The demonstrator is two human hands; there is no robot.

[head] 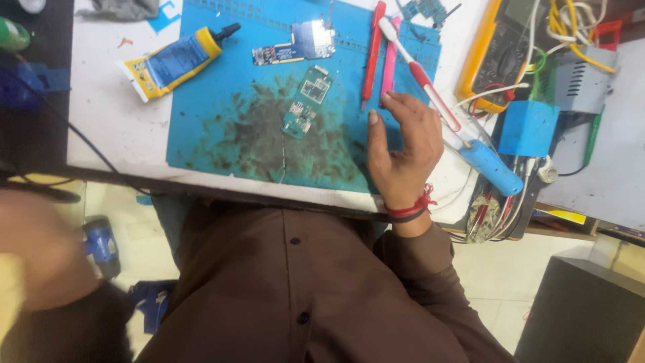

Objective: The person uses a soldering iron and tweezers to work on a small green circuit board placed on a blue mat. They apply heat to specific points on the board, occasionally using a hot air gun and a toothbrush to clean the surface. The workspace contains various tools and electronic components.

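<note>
Spread and empty, the right hand (401, 144) rests on the blue mat (222, 134); just left lies a green circuit board (306, 101), long axis running away, tilted right. Left hand (33, 249) blurs, grip unreadable.

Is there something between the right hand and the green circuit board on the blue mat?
Nothing visible does. The right hand rests on the blue mat, and only bare, stained mat lies between it and the green board.
</note>
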